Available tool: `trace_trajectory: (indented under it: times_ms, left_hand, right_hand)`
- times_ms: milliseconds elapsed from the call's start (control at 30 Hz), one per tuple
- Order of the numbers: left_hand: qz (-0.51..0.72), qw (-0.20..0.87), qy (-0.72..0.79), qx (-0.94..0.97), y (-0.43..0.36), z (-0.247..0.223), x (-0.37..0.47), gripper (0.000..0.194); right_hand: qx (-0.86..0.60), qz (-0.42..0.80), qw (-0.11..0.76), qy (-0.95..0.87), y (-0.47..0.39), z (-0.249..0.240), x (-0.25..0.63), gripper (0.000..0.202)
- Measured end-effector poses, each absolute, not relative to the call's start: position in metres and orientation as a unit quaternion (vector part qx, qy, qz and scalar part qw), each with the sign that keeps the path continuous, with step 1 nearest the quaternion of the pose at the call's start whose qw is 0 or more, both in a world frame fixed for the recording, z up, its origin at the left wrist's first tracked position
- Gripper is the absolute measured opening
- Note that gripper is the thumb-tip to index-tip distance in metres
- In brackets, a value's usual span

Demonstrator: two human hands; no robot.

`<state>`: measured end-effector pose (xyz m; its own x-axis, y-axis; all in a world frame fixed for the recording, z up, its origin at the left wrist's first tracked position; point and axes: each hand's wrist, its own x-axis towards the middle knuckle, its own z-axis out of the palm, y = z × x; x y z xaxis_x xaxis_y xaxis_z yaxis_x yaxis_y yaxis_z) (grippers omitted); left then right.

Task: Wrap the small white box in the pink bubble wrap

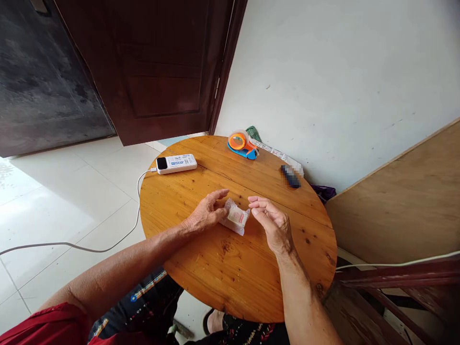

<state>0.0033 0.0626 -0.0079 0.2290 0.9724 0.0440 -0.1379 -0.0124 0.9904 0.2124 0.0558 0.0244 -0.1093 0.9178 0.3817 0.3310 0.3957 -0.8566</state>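
A small packet wrapped in clear bubble wrap (236,216), with red print on its pale face, lies on the round wooden table (215,258). At its left end is my left hand (208,211), thumb beside the wrap and fingers stretched out and apart. Just off the packet's right end, my right hand (271,220) is raised over the table, its fingers loosely bent with a gap between thumb and fingertips. Nothing shows in either hand's grip.
A white power bank (177,164) with a cable sits at the table's back left. Toward the back are an orange and blue tape dispenser (243,144), a white printed bag (283,157) and a dark, blurred object (290,176). A wall stands behind.
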Motion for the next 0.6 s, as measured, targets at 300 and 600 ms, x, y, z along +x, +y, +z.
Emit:
trace_trajectory:
  times_ms: [300, 600]
  left_hand:
    - [0.476, 0.623, 0.308, 0.539, 0.0636, -0.0094, 0.0057, 0.073]
    - [0.468, 0.631, 0.294, 0.544, 0.0622, -0.0077, 0.0060, 0.070]
  right_hand:
    - [-0.409, 0.275, 0.377, -0.784, 0.0489, 0.0360, 0.2098, 0.003]
    - [-0.392, 0.190, 0.375, -0.818, 0.0468, 0.0318, 0.2029, 0.008]
